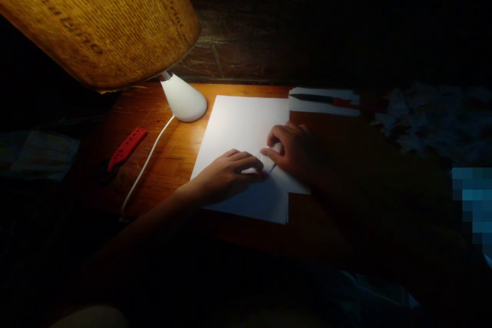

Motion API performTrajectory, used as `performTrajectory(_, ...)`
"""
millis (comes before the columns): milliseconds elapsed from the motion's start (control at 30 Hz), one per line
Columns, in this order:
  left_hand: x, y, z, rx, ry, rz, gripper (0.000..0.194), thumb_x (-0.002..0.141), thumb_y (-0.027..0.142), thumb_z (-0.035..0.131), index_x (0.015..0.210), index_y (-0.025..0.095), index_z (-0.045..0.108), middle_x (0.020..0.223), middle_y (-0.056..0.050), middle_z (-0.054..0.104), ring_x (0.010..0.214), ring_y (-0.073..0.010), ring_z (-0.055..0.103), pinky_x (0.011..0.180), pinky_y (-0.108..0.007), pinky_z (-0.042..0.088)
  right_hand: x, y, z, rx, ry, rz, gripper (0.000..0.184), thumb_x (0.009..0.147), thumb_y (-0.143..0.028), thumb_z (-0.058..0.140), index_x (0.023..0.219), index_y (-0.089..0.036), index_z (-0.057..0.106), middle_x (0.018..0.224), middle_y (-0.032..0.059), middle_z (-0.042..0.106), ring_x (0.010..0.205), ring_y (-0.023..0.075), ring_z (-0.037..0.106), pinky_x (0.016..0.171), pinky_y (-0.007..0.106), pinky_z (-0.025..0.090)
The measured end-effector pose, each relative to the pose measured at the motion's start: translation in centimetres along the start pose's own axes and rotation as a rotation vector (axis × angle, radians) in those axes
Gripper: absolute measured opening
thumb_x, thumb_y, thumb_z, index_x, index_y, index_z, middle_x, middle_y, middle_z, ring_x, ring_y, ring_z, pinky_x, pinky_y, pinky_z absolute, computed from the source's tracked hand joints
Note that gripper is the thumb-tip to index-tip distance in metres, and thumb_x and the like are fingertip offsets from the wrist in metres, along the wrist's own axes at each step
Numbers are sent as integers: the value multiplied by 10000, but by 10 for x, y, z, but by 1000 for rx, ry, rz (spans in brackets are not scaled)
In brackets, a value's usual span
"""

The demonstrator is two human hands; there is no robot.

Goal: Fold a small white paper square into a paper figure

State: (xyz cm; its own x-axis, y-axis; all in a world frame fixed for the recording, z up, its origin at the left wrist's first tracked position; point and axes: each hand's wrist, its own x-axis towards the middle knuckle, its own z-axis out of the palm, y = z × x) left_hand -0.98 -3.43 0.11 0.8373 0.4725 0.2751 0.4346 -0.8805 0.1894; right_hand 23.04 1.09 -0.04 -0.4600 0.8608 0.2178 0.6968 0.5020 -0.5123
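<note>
A stack of white paper [238,128] lies on the wooden desk [169,154] under lamp light. On top of it sits a smaller folded piece of white paper [286,180]. My left hand [226,177] presses its fingers flat and together on the fold. My right hand [290,148] is curled, its fingertips pinching the folded edge of the same piece. The two hands nearly touch at the fold.
A lamp with a printed yellow shade [96,15] and white base [183,100] stands at the back left, its white cord [144,166] running toward me. A red strip-like object [126,147] lies left. A red-and-black pen [326,100] rests on paper at the back. Surroundings are dark.
</note>
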Motion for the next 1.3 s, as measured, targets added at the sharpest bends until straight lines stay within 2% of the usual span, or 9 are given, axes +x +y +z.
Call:
performTrajectory(133, -1, -2, 4, -21, 43, 6, 304, 1087, 151, 576, 1330, 280, 706, 1358, -66, 744, 1169, -219, 685, 987, -352, 514, 0, 0, 0, -6, -3, 9, 219, 886, -262, 771, 851, -252, 555, 873, 32, 692, 871, 255, 589, 818, 374, 327)
performTrajectory(233, -2, -3, 6, -52, 29, 1, 311, 1101, 163, 552, 1344, 276, 709, 1463, -73, 714, 1293, -225, 675, 1082, -380, 510, 0, 0, 0, -17, 5, 37, 220, 870, -274, 782, 860, -249, 563, 896, 36, 708, 897, 263, 602, 828, 377, 327)
performTrajectory(400, -3, -4, 6, -60, 34, 10, 307, 1101, 137, 555, 1319, 256, 736, 1423, -59, 753, 1240, -184, 726, 1102, -356, 508, 0, 1, 0, 9, 24, 57, 177, 876, -289, 760, 856, -247, 589, 890, 30, 720, 899, 260, 612, 830, 382, 335)
performTrajectory(533, -3, -5, 6, -77, 31, 17, 311, 1094, 138, 575, 1333, 262, 732, 1416, -53, 760, 1341, -190, 695, 1111, -351, 505, 1, 10, -6, 51, 27, 80, 114, 950, -293, 660, 853, -238, 641, 823, 29, 697, 835, 242, 596, 830, 395, 365)
performTrajectory(733, -2, -6, 6, -79, -20, -26, 343, 1056, 146, 631, 1347, 300, 729, 1433, -36, 751, 1389, -219, 667, 1125, -390, 506, 2, 28, -13, 35, 34, 47, 209, 906, -360, 712, 739, -238, 681, 827, 54, 650, 890, 267, 571, 823, 414, 420)
performTrajectory(900, -1, -6, 3, -67, -46, -33, 418, 1002, 94, 648, 1332, 334, 739, 1405, 2, 767, 1518, -230, 570, 1247, -435, 415, 1, 32, -6, -9, 93, 37, 192, 878, -362, 755, 731, -248, 706, 890, 71, 645, 928, 287, 588, 856, 450, 475)
performTrajectory(1100, -1, -6, 0, -75, -71, -41, 426, 997, 82, 623, 1325, 326, 740, 1415, -7, 766, 1514, -228, 580, 1253, -455, 392, 2, 38, 0, -10, 129, 33, 215, 831, -360, 795, 691, -250, 673, 937, 78, 628, 982, 305, 608, 917, 491, 508)
performTrajectory(1300, 0, -5, -3, -75, -101, -47, 442, 974, 85, 653, 1340, 320, 731, 1423, -21, 758, 1543, -259, 550, 1262, -484, 371, 3, 44, 1, 60, 160, 51, 251, 752, -328, 826, 794, -258, 590, 957, 63, 621, 911, 277, 594, 830, 439, 505)
